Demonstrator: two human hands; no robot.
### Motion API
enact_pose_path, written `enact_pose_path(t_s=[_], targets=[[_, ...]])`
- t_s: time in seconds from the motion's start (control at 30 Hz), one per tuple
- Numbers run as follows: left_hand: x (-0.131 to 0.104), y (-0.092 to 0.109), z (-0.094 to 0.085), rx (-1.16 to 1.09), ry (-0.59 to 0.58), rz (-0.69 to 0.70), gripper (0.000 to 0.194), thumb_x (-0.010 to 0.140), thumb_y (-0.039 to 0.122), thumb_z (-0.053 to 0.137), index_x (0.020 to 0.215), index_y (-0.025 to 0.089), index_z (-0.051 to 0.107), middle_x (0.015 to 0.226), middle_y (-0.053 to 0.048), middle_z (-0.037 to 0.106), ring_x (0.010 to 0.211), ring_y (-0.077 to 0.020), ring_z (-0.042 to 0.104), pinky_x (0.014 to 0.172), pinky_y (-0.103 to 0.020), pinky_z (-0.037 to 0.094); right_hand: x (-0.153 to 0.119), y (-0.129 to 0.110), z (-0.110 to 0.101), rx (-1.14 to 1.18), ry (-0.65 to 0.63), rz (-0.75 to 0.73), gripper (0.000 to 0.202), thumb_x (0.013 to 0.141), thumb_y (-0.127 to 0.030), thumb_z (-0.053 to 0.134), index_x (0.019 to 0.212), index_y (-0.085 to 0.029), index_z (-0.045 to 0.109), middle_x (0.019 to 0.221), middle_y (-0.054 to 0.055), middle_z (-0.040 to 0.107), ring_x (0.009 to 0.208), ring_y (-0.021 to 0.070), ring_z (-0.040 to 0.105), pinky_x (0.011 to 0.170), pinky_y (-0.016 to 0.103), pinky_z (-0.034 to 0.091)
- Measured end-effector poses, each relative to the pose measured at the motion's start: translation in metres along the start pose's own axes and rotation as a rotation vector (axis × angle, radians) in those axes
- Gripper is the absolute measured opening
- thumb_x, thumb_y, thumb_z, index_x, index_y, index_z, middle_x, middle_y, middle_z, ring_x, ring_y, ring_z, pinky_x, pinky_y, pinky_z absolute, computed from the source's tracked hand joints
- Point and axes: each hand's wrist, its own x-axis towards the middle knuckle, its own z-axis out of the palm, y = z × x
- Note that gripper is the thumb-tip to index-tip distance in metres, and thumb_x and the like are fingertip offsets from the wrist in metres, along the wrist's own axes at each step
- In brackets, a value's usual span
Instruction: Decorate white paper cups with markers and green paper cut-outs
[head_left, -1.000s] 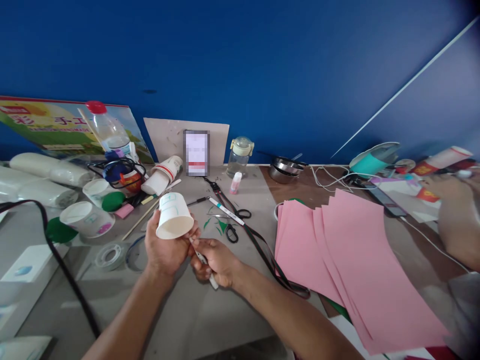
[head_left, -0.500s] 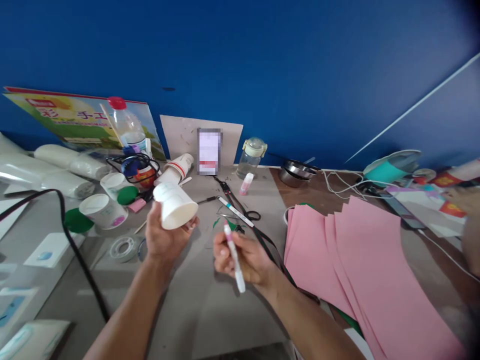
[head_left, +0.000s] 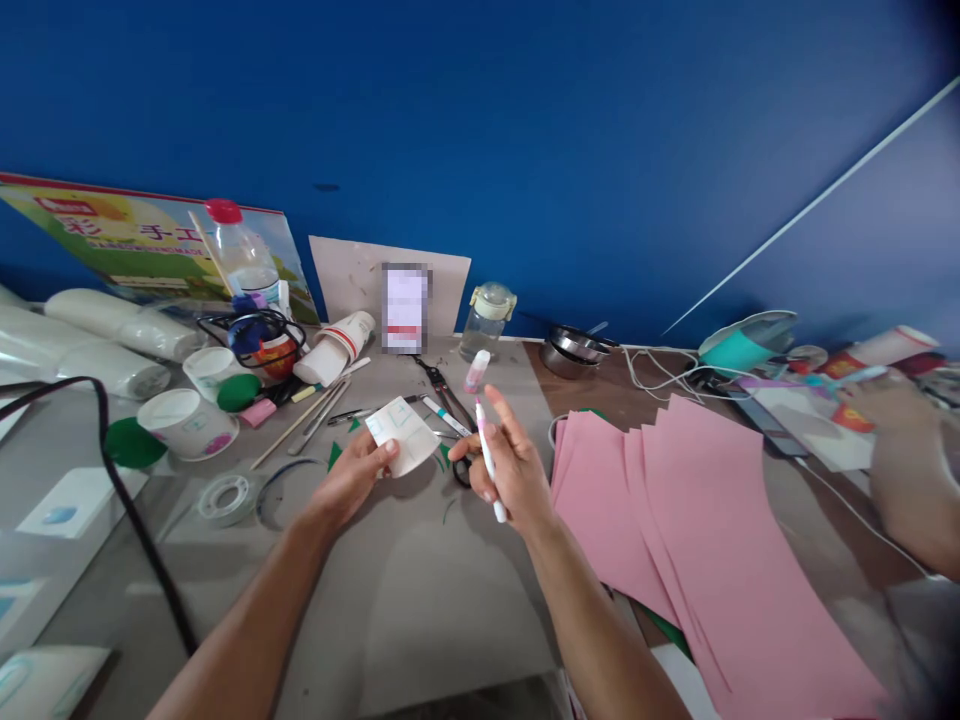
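My left hand [head_left: 351,482] is closed on a white paper cup [head_left: 405,445], thumb pressed on its side. Teal lines are drawn on the cup's wall, which faces me at a tilt. Between the fingers of my right hand [head_left: 519,472] is a white marker [head_left: 489,462] with its pink tip pointing up and away; the index finger is stretched out. Just beyond that hand stands a glue stick [head_left: 475,374]. A second marker with a teal band [head_left: 444,412] lies behind the cup, beside black-handled scissors [head_left: 462,470] that the right hand partly hides.
Pink paper sheets [head_left: 720,500] spread at right, near another person's arm [head_left: 919,480]. A phone [head_left: 405,305] and a lidded jar [head_left: 489,318] stand at the back. Paper cups [head_left: 187,425], a tape roll [head_left: 225,497] and a black cable [head_left: 127,480] lie at left.
My left hand has lowered and turned the cup, so its marked side shows instead of its open mouth. My right hand with the marker has moved right and slightly up, its index finger now extended.
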Motion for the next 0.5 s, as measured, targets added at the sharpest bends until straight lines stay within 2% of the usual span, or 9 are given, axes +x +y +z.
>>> enact_pose_path(t_s=[0.07,0.17,0.27,0.4,0.5], targets=[[-0.002,0.003,0.001,-0.012,-0.021,-0.002,0.041,0.059,0.030,0.086,0.092,0.011,0.072,0.080,-0.011,0.072,0.061,-0.0183,0.061,0.050,-0.023,0.041,-0.001,-0.002,0.000,0.017,-0.004,-0.009,0.065,0.089,-0.053,0.051,0.147,-0.029,0.031,0.074,0.000,0.071,0.030,0.0038,0.037,0.033,0.019,0.026],[-0.009,0.006,0.004,-0.005,-0.147,-0.039,0.044,0.059,0.035,0.085,0.094,0.012,0.073,0.083,-0.013,0.073,0.069,-0.0234,0.066,0.055,-0.026,0.046,-0.001,0.001,0.000,0.030,-0.009,0.021,0.071,0.088,-0.056,0.050,0.148,-0.027,0.026,0.070,-0.002,0.070,0.029,0.0054,0.037,0.033,0.021,0.028],[-0.017,0.009,0.007,-0.023,-0.314,-0.095,0.056,0.060,0.045,0.083,0.103,0.012,0.072,0.084,-0.015,0.073,0.076,-0.0289,0.069,0.057,-0.028,0.048,0.003,0.008,0.002,0.039,-0.024,0.110,0.076,0.089,-0.055,0.049,0.150,-0.021,0.018,0.059,-0.005,0.065,0.028,0.0077,0.036,0.033,0.022,0.028],[-0.022,0.010,0.012,-0.035,-0.456,-0.162,0.056,0.065,0.050,0.079,0.106,0.013,0.072,0.081,-0.014,0.073,0.076,-0.0298,0.070,0.057,-0.028,0.048,0.008,0.021,0.005,-0.024,-0.077,0.248,0.074,0.090,-0.051,0.045,0.149,-0.015,0.018,0.052,-0.006,0.058,0.030,0.0102,0.034,0.033,0.023,0.027],[-0.023,0.006,0.015,-0.008,-0.548,-0.242,0.055,0.064,0.049,0.080,0.105,0.012,0.072,0.081,-0.016,0.073,0.076,-0.0310,0.070,0.060,-0.030,0.049,0.011,0.032,0.008,-0.203,-0.045,0.163,0.061,0.091,-0.048,0.045,0.143,-0.019,0.035,0.071,0.000,0.065,0.049,0.0149,0.055,0.045,0.027,0.043]])
